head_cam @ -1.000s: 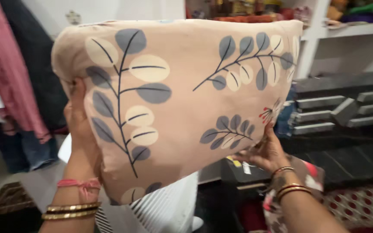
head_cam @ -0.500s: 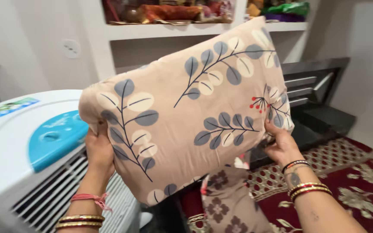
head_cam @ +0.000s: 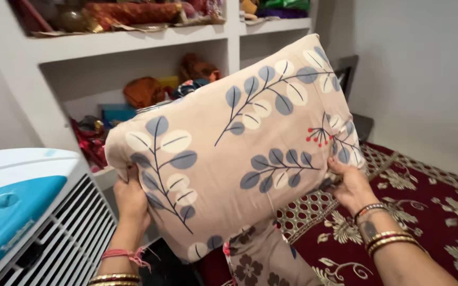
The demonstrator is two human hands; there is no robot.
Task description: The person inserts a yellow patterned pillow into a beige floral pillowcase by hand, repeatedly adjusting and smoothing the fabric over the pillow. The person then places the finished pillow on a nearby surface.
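Since the earlier frame my view has swung right: the white cooler (head_cam: 33,212) has slid to the near left, and the shelves (head_cam: 133,45) with their cloth bundles now fill the far side. I hold the beige leaf-print pillow (head_cam: 239,143) up in the air at the centre, tilted with its right end higher. My left hand (head_cam: 131,198) grasps its lower left edge and my right hand (head_cam: 348,182) grips its lower right corner, above the maroon patterned bedspread (head_cam: 430,212).
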